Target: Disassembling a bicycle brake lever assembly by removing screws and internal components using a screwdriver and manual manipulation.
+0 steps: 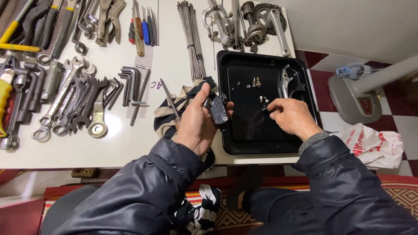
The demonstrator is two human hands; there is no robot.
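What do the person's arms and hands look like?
Both arms wear a shiny black puffy jacket with stitched bands. A grey knitted cuff peeks out at the right sleeve. The left sleeve ends in a plain black cuff. The left hand and right hand are bare: no gloves, no rings seen.

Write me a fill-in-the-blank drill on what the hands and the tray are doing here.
1. The left hand holds a small dark ____.
2. The right hand reaches into the black ____.
3. The brake lever lies ____ the tray.
4. The wrenches lie to the ____ of the tray.

Missing words: pedal; tray; inside; left
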